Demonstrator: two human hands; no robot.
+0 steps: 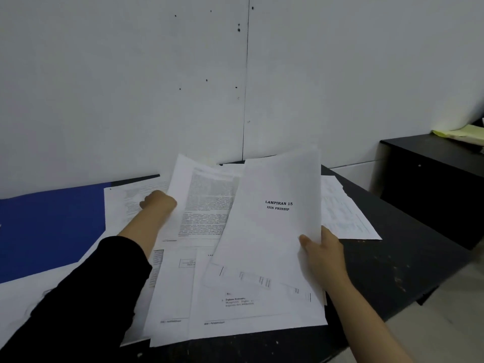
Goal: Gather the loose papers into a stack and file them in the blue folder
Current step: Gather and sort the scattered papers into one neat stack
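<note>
The loose white printed papers [235,284] lie fanned across the middle of the dark matte tabletop [387,263], overlapping at odd angles and not yet squared into one stack; the gathering looks barely under way. One thin white sheet headed "LAMPIRAN 15" [277,218] is lifted off the pile and tilted up, the person's right hand [323,254] pinching its lower right edge with the thumb on the printed face; the left hand [158,201], reaching out of a black sleeve [86,297], lifts a dense text page [207,203] by its left edge, though the fingers are hidden behind the paper, so the hold is judged a pinch rather than plainly seen. A table-printed sheet [345,213] lies apart to the right, flat on the tabletop, and another text page [128,203] overlaps the flat blue card folder [49,226], which lies at the left against the pale wall [157,87] with no stack filed in it. Left to do, by the look of it: collect every sheet, align the edges, then file the stack in the folder.
</note>
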